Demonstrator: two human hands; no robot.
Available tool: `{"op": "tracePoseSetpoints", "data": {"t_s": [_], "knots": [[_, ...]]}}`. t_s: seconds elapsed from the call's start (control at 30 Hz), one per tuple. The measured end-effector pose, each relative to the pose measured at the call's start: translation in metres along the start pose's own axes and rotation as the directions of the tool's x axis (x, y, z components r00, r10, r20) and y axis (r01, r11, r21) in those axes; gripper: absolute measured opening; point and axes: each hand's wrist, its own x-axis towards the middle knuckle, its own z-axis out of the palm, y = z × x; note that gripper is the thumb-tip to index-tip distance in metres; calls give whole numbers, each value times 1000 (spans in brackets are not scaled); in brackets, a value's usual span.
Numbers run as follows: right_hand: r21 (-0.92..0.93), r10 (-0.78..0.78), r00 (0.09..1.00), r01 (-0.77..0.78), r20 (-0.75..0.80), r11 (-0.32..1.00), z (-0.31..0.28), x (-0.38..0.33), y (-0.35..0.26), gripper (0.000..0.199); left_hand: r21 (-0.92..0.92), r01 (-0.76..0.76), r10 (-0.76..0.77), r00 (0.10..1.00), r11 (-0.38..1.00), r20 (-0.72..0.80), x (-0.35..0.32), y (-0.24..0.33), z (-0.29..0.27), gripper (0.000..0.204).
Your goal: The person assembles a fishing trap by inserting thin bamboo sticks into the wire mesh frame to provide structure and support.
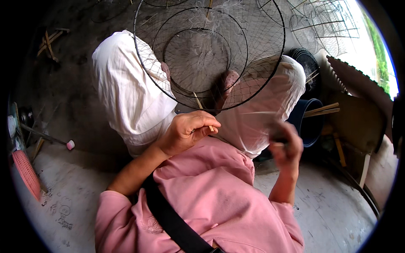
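Observation:
A net cage [202,50] of fine mesh on several black hoops stands between my knees. Its largest hoop [249,104] lies nearest me, just beyond my left hand [185,131]. The fingers of that hand are closed in a pinch on a thin bamboo stick [198,100]. One end of the stick reaches up to the hoop, and its short near end pokes out below my fingertips. My right hand [287,145] is raised at the right, apart from the cage and beside my knee. Motion smears its fingers, so whether it holds anything is unclear.
A dark blue bucket [310,130] with bamboo sticks [322,111] stands at my right. Behind it sits a black coil [304,63], with more net cages [325,31] at the far right. Wooden pieces [49,44] lie far left; a pink basket [26,173] is near left.

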Motion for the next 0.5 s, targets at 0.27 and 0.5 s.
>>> {"op": "tracePoseSetpoints", "data": {"t_s": [0.27,0.5], "knots": [[-215,137,853,-29,504,976,61,77,-20,31,-62,27,-31,998,998,-61,-18,-25,2,31],[-268,192,714,-6,673,963,67,95,-18,35,-41,11,-10,999,999,40,-11,-19,-11,27]]}}
